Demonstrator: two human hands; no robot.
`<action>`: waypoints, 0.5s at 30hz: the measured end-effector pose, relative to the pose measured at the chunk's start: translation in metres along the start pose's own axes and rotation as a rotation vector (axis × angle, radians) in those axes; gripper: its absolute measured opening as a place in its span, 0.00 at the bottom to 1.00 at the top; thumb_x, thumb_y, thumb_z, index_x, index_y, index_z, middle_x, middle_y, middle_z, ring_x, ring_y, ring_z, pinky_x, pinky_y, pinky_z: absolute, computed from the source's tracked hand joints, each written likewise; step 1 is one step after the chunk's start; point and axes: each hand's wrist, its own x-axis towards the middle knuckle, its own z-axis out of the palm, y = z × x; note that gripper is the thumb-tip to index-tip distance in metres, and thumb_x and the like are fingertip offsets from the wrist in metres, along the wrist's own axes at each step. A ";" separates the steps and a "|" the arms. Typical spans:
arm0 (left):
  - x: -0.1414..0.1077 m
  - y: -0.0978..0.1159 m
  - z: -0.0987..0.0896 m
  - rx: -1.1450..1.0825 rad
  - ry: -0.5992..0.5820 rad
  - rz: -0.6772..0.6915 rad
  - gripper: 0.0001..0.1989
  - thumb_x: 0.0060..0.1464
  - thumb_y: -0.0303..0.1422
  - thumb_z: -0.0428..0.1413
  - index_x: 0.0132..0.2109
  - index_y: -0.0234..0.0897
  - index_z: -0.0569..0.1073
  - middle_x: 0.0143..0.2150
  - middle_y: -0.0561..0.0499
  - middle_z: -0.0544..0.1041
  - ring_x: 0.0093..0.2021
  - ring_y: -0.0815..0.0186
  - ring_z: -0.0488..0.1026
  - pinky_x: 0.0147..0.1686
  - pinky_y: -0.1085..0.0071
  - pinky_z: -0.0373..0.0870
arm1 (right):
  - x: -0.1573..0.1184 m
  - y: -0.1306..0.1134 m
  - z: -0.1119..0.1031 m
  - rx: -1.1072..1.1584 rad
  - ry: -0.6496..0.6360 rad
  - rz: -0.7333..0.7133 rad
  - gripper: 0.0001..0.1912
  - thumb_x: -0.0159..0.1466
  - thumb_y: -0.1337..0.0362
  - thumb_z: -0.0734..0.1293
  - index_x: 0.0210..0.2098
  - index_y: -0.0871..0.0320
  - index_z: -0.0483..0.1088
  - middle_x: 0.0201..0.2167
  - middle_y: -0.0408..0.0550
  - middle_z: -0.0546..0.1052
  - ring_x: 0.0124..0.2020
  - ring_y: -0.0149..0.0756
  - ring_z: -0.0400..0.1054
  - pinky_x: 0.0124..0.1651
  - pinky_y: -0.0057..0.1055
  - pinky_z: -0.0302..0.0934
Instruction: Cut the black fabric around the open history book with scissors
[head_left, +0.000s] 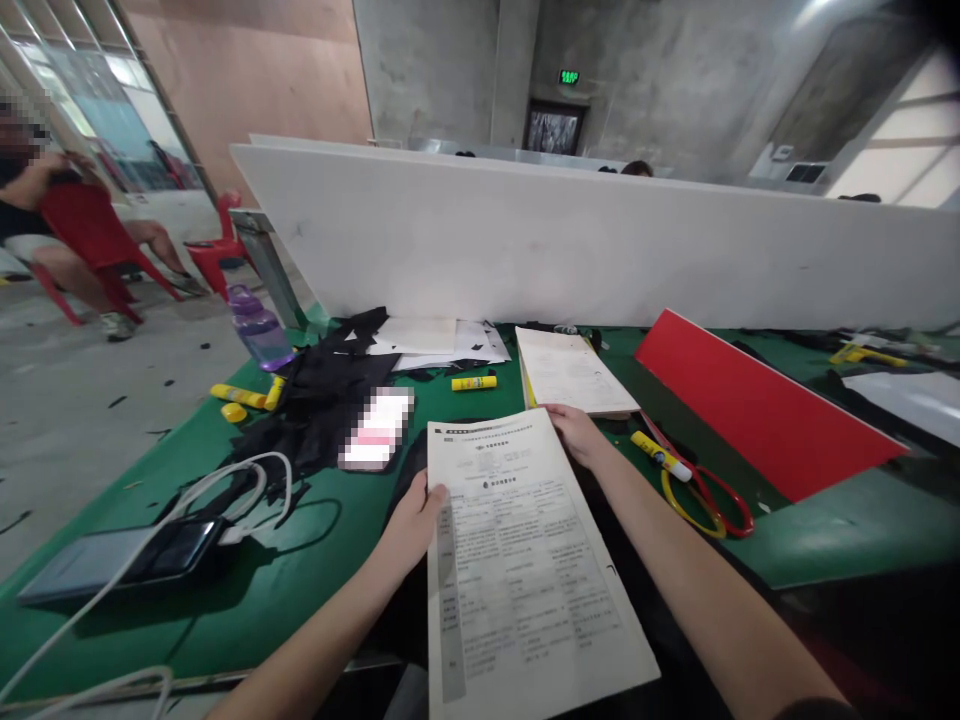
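Between my two hands is a printed booklet (525, 570), tilted toward me over the front edge of the table. My left hand (416, 515) grips its left edge, thumb on the page. At the top right corner, my right hand (571, 432) is closed on the paper, its fingers partly behind the sheet. Just beyond it lies a stack of printed papers (574, 370). A yellow glue stick (474, 383) rests behind the booklet. Right of my right forearm are another glue stick (660, 456) and scissors (705, 505) with red and yellow handles.
A white panel (562, 240) stands across the back of the green table (300, 590). Black scraps (322, 385), a phone (377, 428), a power bank (127, 560) with white cables and a purple bottle (259, 325) are on the left. A red board (765, 410) leans at right. A person (67, 210) sits far left.
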 end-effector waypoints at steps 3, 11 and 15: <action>-0.002 0.004 0.001 0.024 -0.010 0.011 0.26 0.56 0.45 0.48 0.56 0.32 0.63 0.56 0.38 0.70 0.55 0.52 0.67 0.54 0.57 0.62 | -0.007 0.008 -0.010 -0.093 -0.036 0.010 0.10 0.65 0.68 0.61 0.45 0.59 0.69 0.43 0.49 0.75 0.43 0.35 0.70 0.48 0.36 0.64; 0.002 0.000 -0.001 0.054 -0.043 0.080 0.27 0.56 0.44 0.50 0.58 0.33 0.62 0.58 0.41 0.69 0.57 0.54 0.66 0.56 0.59 0.61 | -0.057 0.004 -0.044 -0.902 0.015 0.133 0.12 0.59 0.58 0.65 0.39 0.58 0.72 0.38 0.56 0.76 0.42 0.50 0.71 0.41 0.41 0.63; 0.000 0.001 0.000 0.034 -0.049 0.093 0.28 0.55 0.43 0.50 0.60 0.35 0.59 0.59 0.43 0.68 0.58 0.56 0.65 0.56 0.61 0.61 | -0.060 -0.002 -0.051 -0.986 -0.036 0.191 0.10 0.61 0.63 0.62 0.33 0.57 0.75 0.32 0.54 0.78 0.37 0.47 0.72 0.37 0.37 0.63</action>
